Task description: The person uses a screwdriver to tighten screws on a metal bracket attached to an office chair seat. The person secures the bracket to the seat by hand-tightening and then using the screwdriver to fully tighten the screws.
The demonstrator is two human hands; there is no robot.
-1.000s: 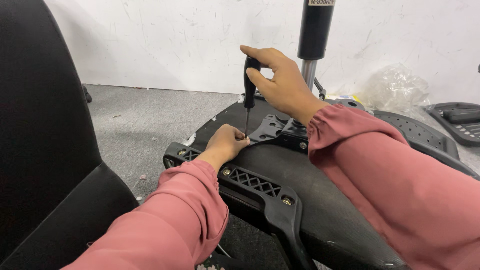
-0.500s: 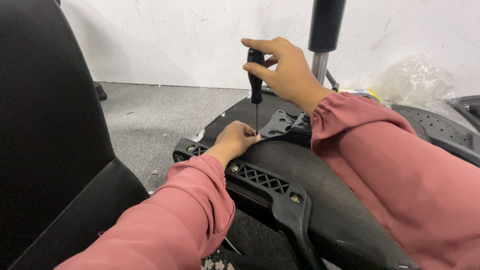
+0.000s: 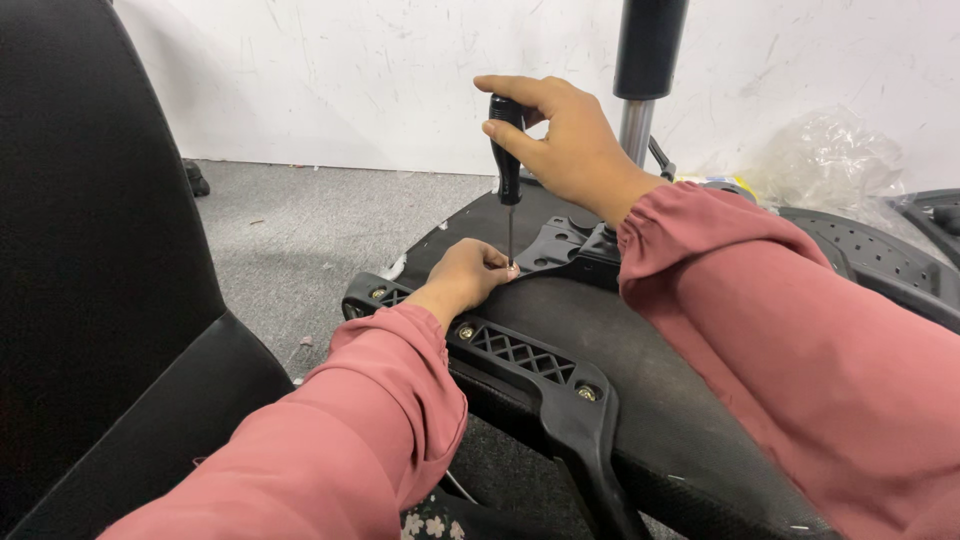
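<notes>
Right hand [image 3: 570, 150] wrapped round rigid screwdriver [image 3: 507, 150] handle, upright; left hand [image 3: 470, 275] pinching tip, above armrest bracket [image 3: 520, 350]. Probably light, slip-prone.

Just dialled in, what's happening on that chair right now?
A person in pink sleeves works on the underside of an upturned black office chair seat. The right hand grips the black handle of a screwdriver held upright, tip down at the black metal bracket near the gas cylinder column. The left hand pinches at the tip, steadying it. The black plastic armrest bracket has its bolts in.
</notes>
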